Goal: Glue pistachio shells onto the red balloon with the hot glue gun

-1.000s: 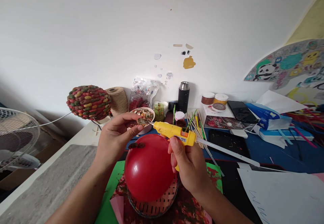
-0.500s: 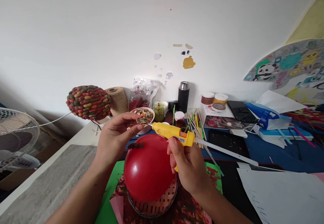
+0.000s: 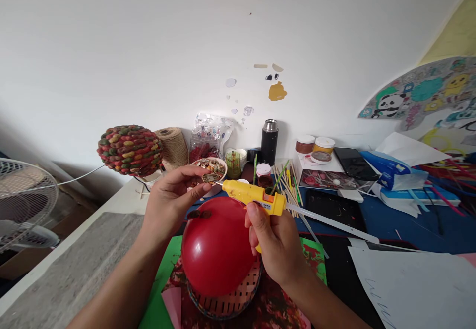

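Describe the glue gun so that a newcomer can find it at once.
Find the red balloon on the woven basket. At its upper right, the right hand grips the glue gun, set apart by its yellow body and long whitish glue stick.

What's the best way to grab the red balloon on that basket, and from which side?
I'd cup the red balloon around its widest part, left hand from the left and right hand from the right, once they're free. It looks smooth and round with no knot showing, and the basket sits beneath it. Steer clear of the dark pieces at its upper left.
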`<state>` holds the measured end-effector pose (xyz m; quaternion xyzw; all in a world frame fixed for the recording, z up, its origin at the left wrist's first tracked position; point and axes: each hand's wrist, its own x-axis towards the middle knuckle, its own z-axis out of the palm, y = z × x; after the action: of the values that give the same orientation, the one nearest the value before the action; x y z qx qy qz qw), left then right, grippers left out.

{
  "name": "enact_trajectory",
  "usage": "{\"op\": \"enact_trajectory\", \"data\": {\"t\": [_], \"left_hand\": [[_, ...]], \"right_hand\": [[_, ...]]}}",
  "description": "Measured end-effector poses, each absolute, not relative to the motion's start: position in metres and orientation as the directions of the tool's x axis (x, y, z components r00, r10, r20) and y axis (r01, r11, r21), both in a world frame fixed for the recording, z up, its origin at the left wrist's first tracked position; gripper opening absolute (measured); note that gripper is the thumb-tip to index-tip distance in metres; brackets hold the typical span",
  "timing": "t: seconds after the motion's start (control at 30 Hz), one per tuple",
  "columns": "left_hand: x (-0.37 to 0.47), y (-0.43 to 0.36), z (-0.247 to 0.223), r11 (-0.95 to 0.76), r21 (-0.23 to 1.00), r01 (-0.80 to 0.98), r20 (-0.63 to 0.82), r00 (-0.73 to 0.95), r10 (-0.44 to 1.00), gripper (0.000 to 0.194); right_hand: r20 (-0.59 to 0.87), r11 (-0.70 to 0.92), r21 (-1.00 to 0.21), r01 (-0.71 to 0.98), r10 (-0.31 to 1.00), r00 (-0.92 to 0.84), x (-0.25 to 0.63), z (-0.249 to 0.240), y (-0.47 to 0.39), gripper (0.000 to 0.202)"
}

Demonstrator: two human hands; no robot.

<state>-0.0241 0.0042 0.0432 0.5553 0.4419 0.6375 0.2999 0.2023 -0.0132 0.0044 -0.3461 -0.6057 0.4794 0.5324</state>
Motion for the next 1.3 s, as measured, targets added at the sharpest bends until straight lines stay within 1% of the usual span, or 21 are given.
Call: {"op": "enact_trajectory", "data": {"t": [0.3,0.53,0.9,1.3], "left_hand": [[-0.0232,0.0032,0.0432,-0.412,0.907,0.090,0.421,-0.205,0.883,0.029],[-0.0241,0.0046,0.0428,-0.405,0.909,0.098,0.416,-0.209,0.885,0.028],[-0.0241,0.0038,0.0439,-0.404,0.911,0.082,0.412,-0.242,0.879,0.033],[-0.0251,0.0043,0.0437,-0.395,0.916,0.068,0.399,-0.260,0.879,0.033]], "right_hand": [[0.295,0.284,-0.955,-0.081,0.934,-0.202,0.2037,0.0116,-0.0147,0.070],[0.282,0.266,-0.958,-0.105,0.941,-0.189,0.2029,0.0029,-0.0132,0.068],[0.249,0.237,-0.968,-0.084,0.947,-0.204,0.2046,0.0040,-0.0136,0.069],[0.272,0.259,-0.961,-0.095,0.947,-0.171,0.2029,0.0020,-0.0127,0.068]]}}
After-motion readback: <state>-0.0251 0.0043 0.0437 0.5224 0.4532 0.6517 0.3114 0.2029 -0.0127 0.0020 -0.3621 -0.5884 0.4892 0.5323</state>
